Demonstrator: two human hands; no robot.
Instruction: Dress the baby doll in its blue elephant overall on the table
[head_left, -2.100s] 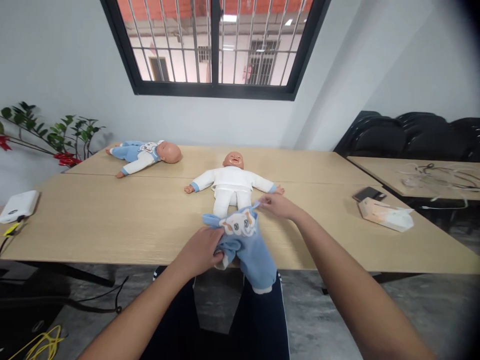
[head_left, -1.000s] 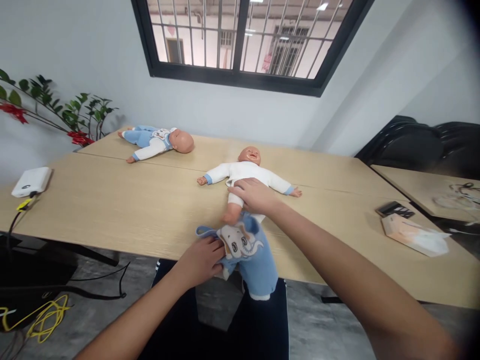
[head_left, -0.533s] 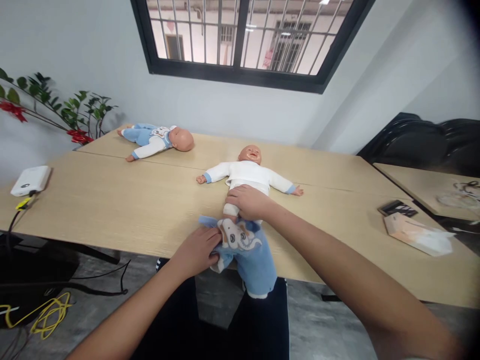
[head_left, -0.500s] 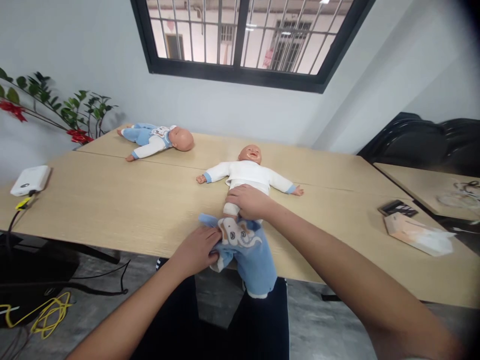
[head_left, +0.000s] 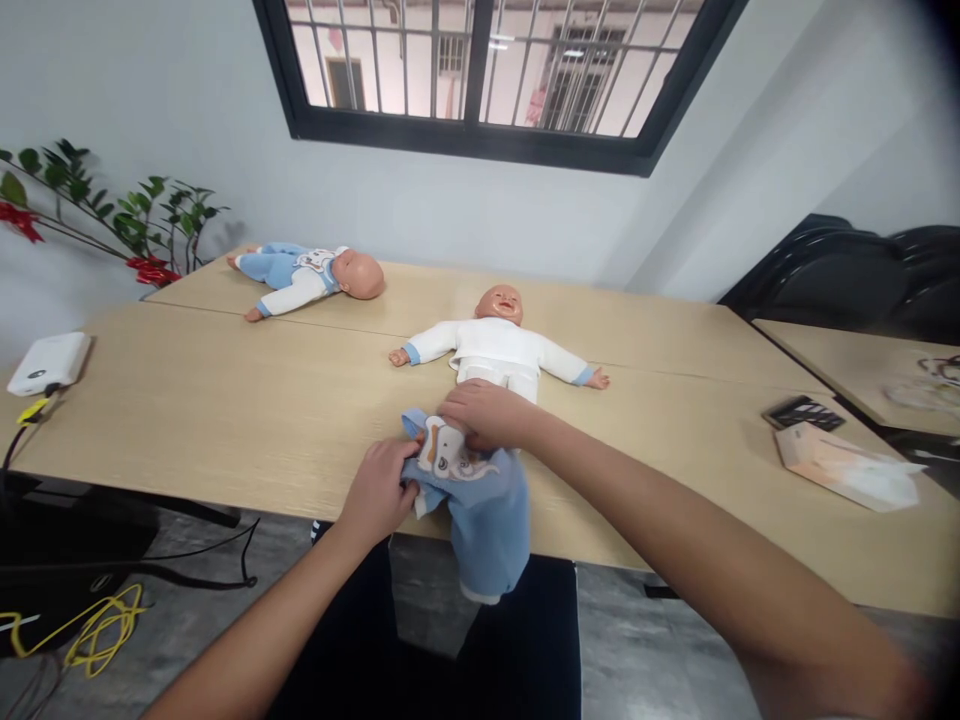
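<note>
Gripped the blue elephant-patch romper [head_left: 484, 505] at the near edge of the worktop [head_left: 225, 400] with the left hand [head_left: 379, 490], closed the right hand [head_left: 484, 415] over the shins of the white-clad doll [head_left: 495, 345]; judged barely started, most of it hanging off.

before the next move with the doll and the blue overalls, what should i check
1. Left hand grips the blue overalls at the bib edge: ok.
2. Right hand rests on the legs of the doll: ok.
3. Doll flat on its back on the table: ok.
4. Doll's feet inside the overalls: cannot tell, hidden under the right hand.
5. Overalls fully on the table: not ok, a leg hangs over the near edge.
</note>
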